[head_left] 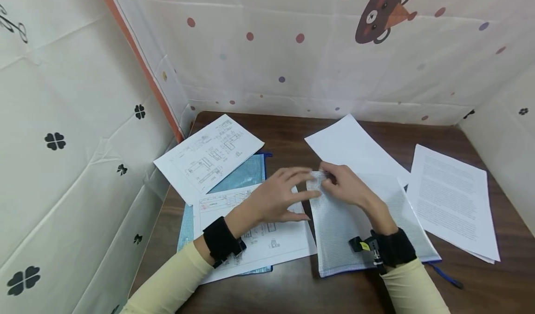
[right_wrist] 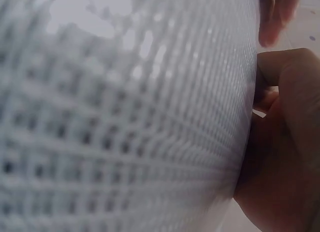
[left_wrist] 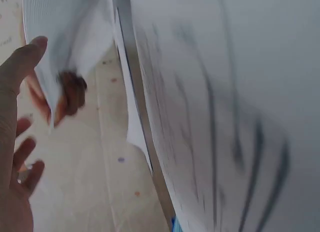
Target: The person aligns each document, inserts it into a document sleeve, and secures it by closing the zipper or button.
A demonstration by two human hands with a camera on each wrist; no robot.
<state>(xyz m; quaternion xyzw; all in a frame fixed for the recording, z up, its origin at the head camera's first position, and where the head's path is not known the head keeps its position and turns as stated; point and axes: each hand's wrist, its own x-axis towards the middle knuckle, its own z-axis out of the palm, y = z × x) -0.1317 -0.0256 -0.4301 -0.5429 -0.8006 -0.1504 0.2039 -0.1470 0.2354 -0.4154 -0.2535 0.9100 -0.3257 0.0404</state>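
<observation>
A whitish mesh zipper pouch [head_left: 338,244] with blue edging lies on the right half of the table, a pale sheet showing through its upper part. My right hand [head_left: 347,186] pinches its upper left corner; in the left wrist view that corner hangs from the right hand's [left_wrist: 72,96] curled fingers. The left hand [head_left: 277,198] hovers at the pouch's left edge with fingers spread and holds nothing. Whether its fingertips touch the mesh I cannot tell. Mesh [right_wrist: 125,122] fills most of the right wrist view, with the left fingers [right_wrist: 276,16] close above the right hand [right_wrist: 290,137].
Beneath the left arm a drawing sheet [head_left: 259,253] lies over a blue mesh pouch [head_left: 242,174]; another drawing sheet [head_left: 213,158] overlaps its top. A blank sheet [head_left: 355,147] is behind the whitish pouch. Printed pages [head_left: 451,202] lie at right. Cloth walls [head_left: 271,63] enclose the table.
</observation>
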